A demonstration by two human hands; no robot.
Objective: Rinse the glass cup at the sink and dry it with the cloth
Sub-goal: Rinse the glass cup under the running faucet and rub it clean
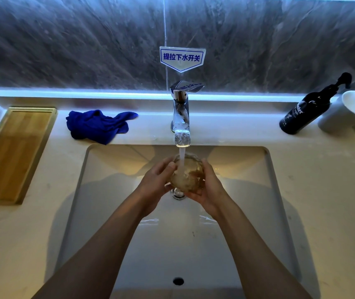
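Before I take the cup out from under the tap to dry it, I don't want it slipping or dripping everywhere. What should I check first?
1. Both hands on the glass cup: left hand and right hand cradle it. Ok.
2. Water running into the cup: ok.
3. Cup emptied: not ok, water is pouring in.
4. Tap shut off: not ok.
5. Blue cloth on the counter, free to grab: ok.
6. Cup rinsed clean: cannot tell.

hands point(157, 182) holding glass cup point(188, 175), faucet point(181, 117) running
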